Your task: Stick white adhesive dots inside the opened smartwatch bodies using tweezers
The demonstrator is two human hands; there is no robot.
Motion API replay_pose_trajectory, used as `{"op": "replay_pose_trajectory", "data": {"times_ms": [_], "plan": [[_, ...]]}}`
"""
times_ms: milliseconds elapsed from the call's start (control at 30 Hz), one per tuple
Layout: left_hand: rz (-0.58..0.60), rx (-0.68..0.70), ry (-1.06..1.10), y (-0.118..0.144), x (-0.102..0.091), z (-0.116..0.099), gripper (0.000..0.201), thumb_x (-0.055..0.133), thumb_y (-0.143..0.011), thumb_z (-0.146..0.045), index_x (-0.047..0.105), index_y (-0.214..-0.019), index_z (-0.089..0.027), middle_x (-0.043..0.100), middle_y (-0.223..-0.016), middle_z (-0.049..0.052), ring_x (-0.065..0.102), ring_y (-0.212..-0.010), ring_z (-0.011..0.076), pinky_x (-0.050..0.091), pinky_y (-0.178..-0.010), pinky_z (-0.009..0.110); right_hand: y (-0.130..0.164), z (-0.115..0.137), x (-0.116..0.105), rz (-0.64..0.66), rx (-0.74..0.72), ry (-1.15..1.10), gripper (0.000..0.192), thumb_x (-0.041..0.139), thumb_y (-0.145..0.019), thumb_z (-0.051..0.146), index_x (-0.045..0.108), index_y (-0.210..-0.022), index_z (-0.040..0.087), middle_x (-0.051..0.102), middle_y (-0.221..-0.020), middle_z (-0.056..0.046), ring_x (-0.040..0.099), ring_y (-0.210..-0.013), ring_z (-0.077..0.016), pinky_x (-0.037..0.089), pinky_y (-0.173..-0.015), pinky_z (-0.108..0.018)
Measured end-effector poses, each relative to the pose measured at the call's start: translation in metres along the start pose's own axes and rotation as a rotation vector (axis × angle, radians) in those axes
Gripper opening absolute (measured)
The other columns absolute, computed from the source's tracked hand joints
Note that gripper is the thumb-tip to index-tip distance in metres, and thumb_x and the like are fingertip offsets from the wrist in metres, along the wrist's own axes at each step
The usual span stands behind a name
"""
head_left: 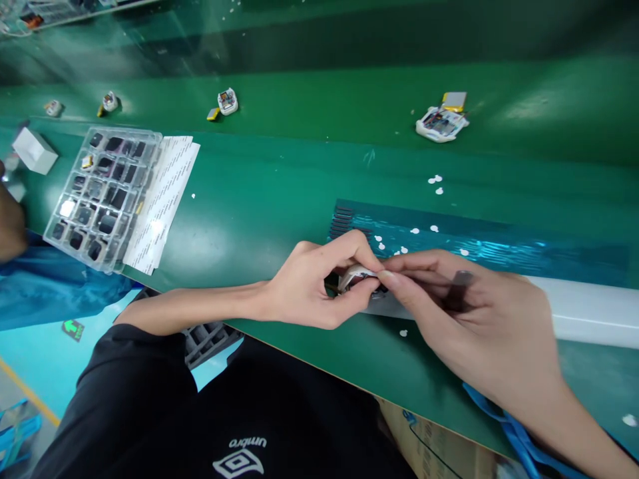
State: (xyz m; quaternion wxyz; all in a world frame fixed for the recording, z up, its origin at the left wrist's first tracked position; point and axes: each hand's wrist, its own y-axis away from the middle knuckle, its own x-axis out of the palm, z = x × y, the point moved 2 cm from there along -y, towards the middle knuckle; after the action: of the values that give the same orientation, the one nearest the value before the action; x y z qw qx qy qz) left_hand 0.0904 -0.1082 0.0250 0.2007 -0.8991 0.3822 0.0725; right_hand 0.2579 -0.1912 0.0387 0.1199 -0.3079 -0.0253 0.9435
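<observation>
Pinching small casing (pixel 355 275), both hands (pixel 319 283)

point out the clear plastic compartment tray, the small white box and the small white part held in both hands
clear plastic compartment tray (pixel 102 196), head view, middle cells
small white box (pixel 34 151), head view, top face
small white part (pixel 357 273), head view, curved shell between fingertips

An electronics assembly line in a factory. A long green counter (pixel 279 199) runs alongside a green conveyor belt (pixel 324 100) carrying small half-built gadgets (pixel 441 124) with circuit boards showing, spaced apart. On the counter sit a clear plastic tray (pixel 102 196) with many compartments of small dark parts, and sheets of white stickers (pixel 162 199) beside it. A co-worker's blue sleeve (pixel 44 286) shows at the left edge.
</observation>
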Motion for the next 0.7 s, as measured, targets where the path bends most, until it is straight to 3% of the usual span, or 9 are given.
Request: {"op": "replay_pose_trajectory", "data": {"times_ms": [167,300,367,433,500,633,700], "plan": [[0.114,-0.090,0.139,-0.002,-0.001,0.001,0.014,0.066,-0.099,-0.027,0.058,-0.106,-0.018,0.076,-0.077,-0.002,0.070,-0.065,0.0074,0.055,-0.063,0.018,0.002,0.002,0.001,-0.097,0.048,0.005,0.021,0.071,-0.094,0.050,0.078,-0.086,0.033,0.071,-0.060,0.005,0.054,-0.040,-0.0133,0.040,-0.040,-0.028],[0.109,-0.209,0.221,-0.011,-0.010,-0.003,0.016,0.064,-0.101,-0.032,0.064,-0.104,-0.017,0.074,-0.076,0.000,0.067,-0.059,0.0074,0.055,-0.061,0.021,0.000,-0.003,-0.007,-0.106,0.093,-0.056,0.035,0.062,-0.099,0.057,0.080,-0.083,0.032,0.048,-0.041,0.005,0.039,-0.034,-0.0120,0.029,-0.037,-0.030],[0.128,-0.228,0.160,-0.018,-0.020,-0.008,0.013,0.064,-0.100,-0.029,0.067,-0.100,-0.016,0.074,-0.076,0.001,0.063,-0.057,0.0076,0.051,-0.057,0.023,-0.005,-0.011,-0.015,-0.085,0.114,-0.236,0.049,0.055,-0.100,0.064,0.078,-0.073,0.031,0.051,-0.044,0.001,0.051,-0.040,-0.0164,0.031,-0.039,-0.032],[0.185,-0.204,0.038,-0.025,-0.032,-0.014,0.009,0.064,-0.098,-0.022,0.070,-0.098,-0.015,0.076,-0.080,0.002,0.062,-0.060,0.0080,0.048,-0.057,0.024,-0.013,-0.018,-0.023,-0.066,0.045,-0.408,0.060,0.048,-0.100,0.070,0.070,-0.059,0.031,0.064,-0.054,-0.004,0.069,-0.061,-0.0232,0.048,-0.052,-0.038],[0.300,-0.155,-0.082,-0.030,-0.043,-0.019,0.009,0.065,-0.097,-0.018,0.073,-0.099,-0.016,0.079,-0.086,0.003,0.065,-0.067,0.0088,0.048,-0.061,0.024,-0.020,-0.024,-0.028,-0.120,0.061,-0.422,0.062,0.049,-0.101,0.067,0.067,-0.054,0.031,0.069,-0.059,-0.006,0.072,-0.072,-0.0245,0.056,-0.064,-0.042],[0.634,-0.049,-0.228,-0.028,-0.047,-0.020,0.015,0.060,-0.102,-0.020,0.075,-0.105,-0.019,0.082,-0.096,0.002,0.072,-0.081,0.0119,0.050,-0.071,0.025,-0.027,-0.022,-0.024,-0.022,0.258,-0.404,0.076,0.042,-0.099,0.081,0.071,-0.053,0.027,0.066,-0.051,-0.009,0.060,-0.043,-0.0194,0.048,-0.041,-0.036],[0.742,0.016,-0.352,-0.024,-0.043,-0.016,0.019,0.056,-0.104,-0.021,0.075,-0.108,-0.019,0.081,-0.098,0.004,0.072,-0.090,0.0154,0.050,-0.073,0.027,-0.026,-0.019,-0.022,0.034,0.290,-0.378,0.072,0.048,-0.096,0.084,0.078,-0.063,0.027,0.071,-0.058,-0.009,0.067,-0.047,-0.0211,0.055,-0.043,-0.035]]}}
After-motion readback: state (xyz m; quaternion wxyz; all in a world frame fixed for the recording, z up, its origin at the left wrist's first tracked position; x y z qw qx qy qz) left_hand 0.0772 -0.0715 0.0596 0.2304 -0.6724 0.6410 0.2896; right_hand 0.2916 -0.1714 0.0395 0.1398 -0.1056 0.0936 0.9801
